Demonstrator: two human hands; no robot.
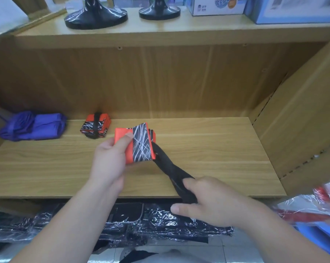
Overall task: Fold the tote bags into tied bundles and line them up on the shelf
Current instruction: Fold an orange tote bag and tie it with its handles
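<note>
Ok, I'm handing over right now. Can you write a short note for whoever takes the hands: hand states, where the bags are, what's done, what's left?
Left hand: grips the folded orange tote bag just above the shelf.
Right hand: holds that bag's black straps, drawn out toward the person.
Done: one tied orange bundle sits at the shelf's back left. A purple bag lies to its left, with no tie visible.
Left: wrap and tie the straps round the held bag, then set it beside the tied bundle.
</note>
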